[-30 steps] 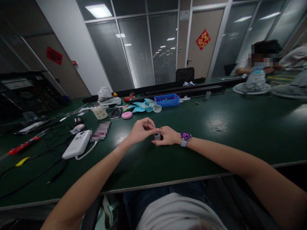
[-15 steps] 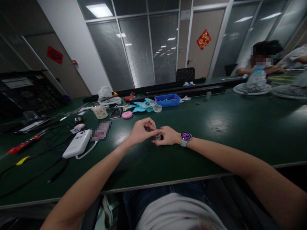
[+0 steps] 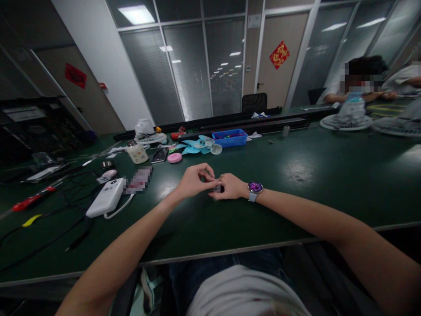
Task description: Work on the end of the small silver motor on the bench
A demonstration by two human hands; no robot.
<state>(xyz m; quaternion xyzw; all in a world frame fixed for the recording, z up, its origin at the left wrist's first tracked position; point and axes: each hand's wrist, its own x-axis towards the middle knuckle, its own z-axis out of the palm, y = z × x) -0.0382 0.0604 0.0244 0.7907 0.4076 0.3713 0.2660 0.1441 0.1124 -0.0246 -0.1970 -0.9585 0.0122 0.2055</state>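
Note:
A small grey cylindrical piece point(image 3: 217, 188) is between my hands, just above or on the green table point(image 3: 204, 228); most of it is hidden by fingers. My right hand point(image 3: 233, 186), with a watch point(image 3: 255, 187) at its wrist, is closed around the piece from the right. From the left, my left hand point(image 3: 194, 180) has its thumb and fingers drawn together at the top of the piece. Whatever lies between those fingertips is too small to make out.
Farther back are a pink round lid point(image 3: 174, 158), blue fan blades point(image 3: 197, 145) and a blue tray point(image 3: 229, 138). To the left lie a white power bank point(image 3: 105, 197), a patterned bottle point(image 3: 137, 152) and cables. Another person point(image 3: 358, 83) sits at far right.
Both hands stay in nearly the same place. My left fingertips have shifted very slightly at the top of the grey piece.

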